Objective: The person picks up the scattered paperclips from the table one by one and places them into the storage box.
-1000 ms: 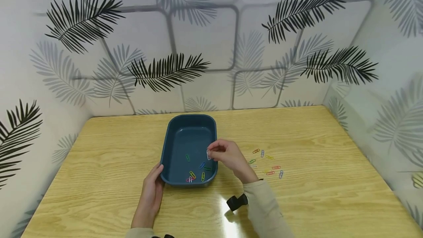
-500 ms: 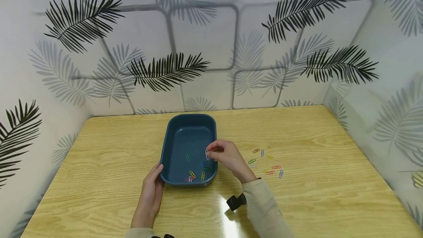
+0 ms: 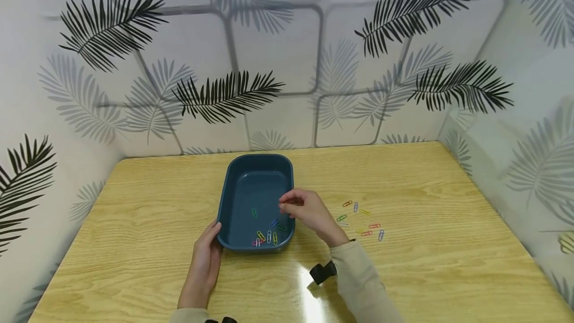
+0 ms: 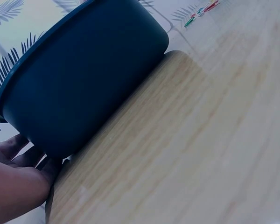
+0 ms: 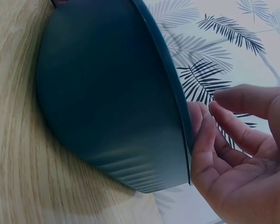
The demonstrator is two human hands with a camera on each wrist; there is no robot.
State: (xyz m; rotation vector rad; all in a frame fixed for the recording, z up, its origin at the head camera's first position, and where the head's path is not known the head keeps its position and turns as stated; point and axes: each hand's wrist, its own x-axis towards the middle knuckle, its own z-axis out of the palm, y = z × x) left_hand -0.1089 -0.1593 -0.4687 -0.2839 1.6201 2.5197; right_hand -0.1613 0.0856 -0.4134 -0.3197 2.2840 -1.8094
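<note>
A dark blue plastic tub stands on the wooden table, several coloured paper clips inside it, mostly towards the near end. My left hand holds its near left corner, thumb at the rim; in the left wrist view, fingers reach against the lower wall. Over the right rim is my right hand, thumb and forefinger slightly parted with nothing between them, as the right wrist view also shows. Its other fingers are bent beside the rim. A white paper clip lies on the tub's floor between two yellow ones.
Right of the tub, several loose paper clips in red, blue, yellow, green and white lie scattered on the table. A leaf-patterned wall covering rises behind the table. A black wrist device sticks out from the right sleeve.
The white paper clip has left my right hand's fingertips and now lies in the tub. My right hand has stayed over the rim with its fingertips parting. The left hand has not moved.
</note>
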